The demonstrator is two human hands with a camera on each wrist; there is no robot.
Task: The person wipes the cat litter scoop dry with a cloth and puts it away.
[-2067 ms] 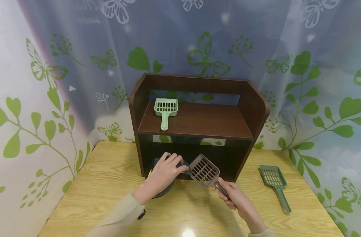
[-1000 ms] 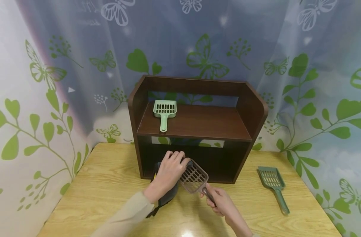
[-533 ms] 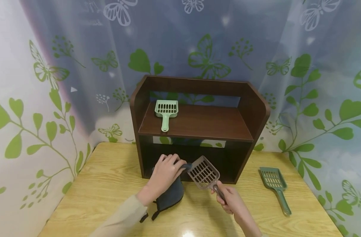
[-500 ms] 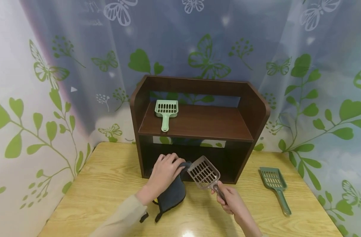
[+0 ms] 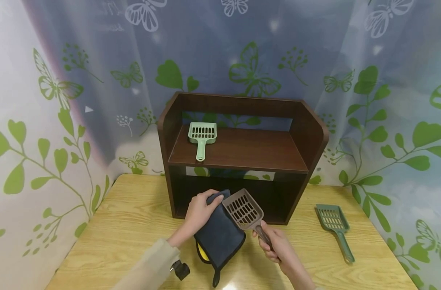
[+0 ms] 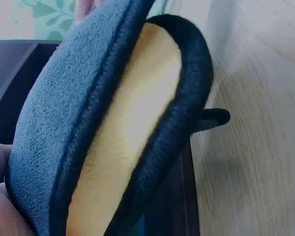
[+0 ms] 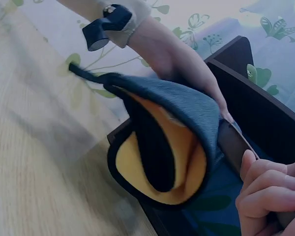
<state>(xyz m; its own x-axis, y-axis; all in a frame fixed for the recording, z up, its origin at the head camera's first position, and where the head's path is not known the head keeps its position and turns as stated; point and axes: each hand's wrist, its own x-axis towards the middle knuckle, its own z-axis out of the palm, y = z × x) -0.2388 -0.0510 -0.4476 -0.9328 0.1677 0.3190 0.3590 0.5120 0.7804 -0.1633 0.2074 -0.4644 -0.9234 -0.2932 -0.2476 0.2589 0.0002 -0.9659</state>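
My left hand [image 5: 198, 215] pinches a navy cloth [image 5: 222, 233] with black edging and a yellow underside, in front of the shelf's lower opening. The cloth hangs down toward the table, its hanging loop lowest, and its upper part lies against the left edge of a brown slotted litter scoop [image 5: 243, 208]. My right hand [image 5: 276, 243] grips that scoop by its handle, head pointing up and left. In the left wrist view the cloth [image 6: 69, 108] is folded over, yellow showing inside. The right wrist view shows the scoop [image 7: 236, 145] edge-on beside the cloth [image 7: 174, 96].
A dark brown two-tier shelf [image 5: 242, 167] stands at the back of the wooden table [image 5: 133, 213]. On its upper tier lies a light green litter scoop [image 5: 202, 135]. A dark green litter scoop [image 5: 334, 223] lies on the table at right. A patterned curtain [image 5: 278, 76] hangs behind.
The cloth has swung out to the right and hangs more spread, its navy side facing the head camera. My left hand has turned, thumb upward. The scoop has shifted slightly left since half a second ago.
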